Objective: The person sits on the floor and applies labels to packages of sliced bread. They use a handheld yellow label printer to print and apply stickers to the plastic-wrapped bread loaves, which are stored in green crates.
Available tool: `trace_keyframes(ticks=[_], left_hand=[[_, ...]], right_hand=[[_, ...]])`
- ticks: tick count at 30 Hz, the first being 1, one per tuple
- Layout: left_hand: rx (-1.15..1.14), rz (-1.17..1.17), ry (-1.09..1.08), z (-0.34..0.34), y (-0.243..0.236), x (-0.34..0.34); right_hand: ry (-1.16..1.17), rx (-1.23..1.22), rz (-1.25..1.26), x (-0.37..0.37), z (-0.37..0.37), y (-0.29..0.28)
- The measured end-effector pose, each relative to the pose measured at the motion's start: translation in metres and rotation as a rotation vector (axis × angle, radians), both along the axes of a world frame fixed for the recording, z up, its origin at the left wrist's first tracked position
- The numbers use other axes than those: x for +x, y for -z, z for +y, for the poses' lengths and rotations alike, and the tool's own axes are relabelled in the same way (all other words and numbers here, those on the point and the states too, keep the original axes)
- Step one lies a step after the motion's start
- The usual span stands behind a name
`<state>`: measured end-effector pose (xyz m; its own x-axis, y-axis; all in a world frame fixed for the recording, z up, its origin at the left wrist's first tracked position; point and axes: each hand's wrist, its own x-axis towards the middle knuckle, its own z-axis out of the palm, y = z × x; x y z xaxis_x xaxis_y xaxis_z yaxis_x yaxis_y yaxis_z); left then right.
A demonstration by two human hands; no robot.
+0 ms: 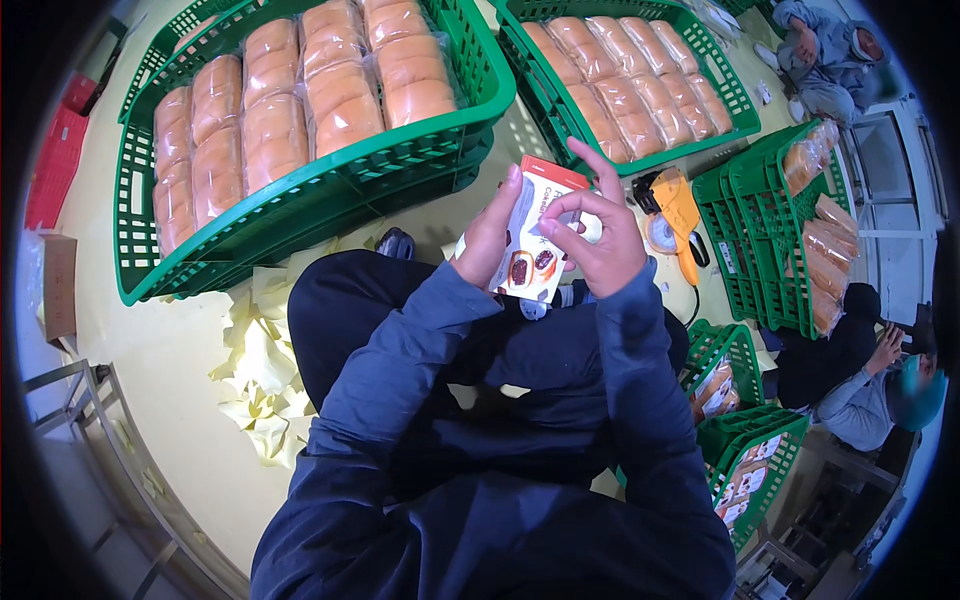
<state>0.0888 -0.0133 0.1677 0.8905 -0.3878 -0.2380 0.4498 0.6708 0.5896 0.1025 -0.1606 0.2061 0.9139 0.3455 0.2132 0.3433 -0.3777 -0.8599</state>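
Note:
My left hand (487,230) grips a stack of printed labels (530,260), white with a red band and pictures of filled buns, held upright above my lap. My right hand (600,235) is on the labels too, thumb and index finger pinched at their face, another finger raised. Whether the pinch has one label or several, I cannot tell. Just right of my hands lies a yellow hand-held tool (676,215) with a roll on it. Beyond my hands stand two green crates (300,215) (690,150) of bagged bread rolls (335,110).
More green crates (730,260) with packaged bread stand at right, beside two co-workers (820,50) (855,410) seated low. Crumpled cream paper (260,410) lies by my left leg. A metal frame (110,390), a cardboard box (58,285) and red crates (65,150) line the left.

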Motion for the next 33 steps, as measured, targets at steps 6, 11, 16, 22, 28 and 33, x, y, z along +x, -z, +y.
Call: trace_keyframes(ticks=[6,11,16,22,28,33], left_hand=[[-0.035,0.024,-0.004,-0.003,0.001,-0.003],[-0.015,0.018,-0.039,-0.005,0.0,-0.003],[0.049,0.029,-0.076,-0.001,0.006,-0.001],[0.429,-0.182,-0.261,0.0,0.012,0.0],[0.538,-0.24,-0.418,0.0,0.015,-0.001],[0.528,-0.25,-0.534,0.006,0.021,0.008]], right_hand=[[-0.006,0.103,0.166,-0.002,0.002,0.005],[0.064,0.004,-0.044,-0.002,0.004,0.017],[0.216,0.271,0.089,-0.002,0.017,0.023],[0.384,0.528,0.354,-0.01,0.012,0.034],[0.374,0.555,0.43,-0.014,0.015,0.054],[0.652,0.694,0.317,0.006,0.003,0.075]])
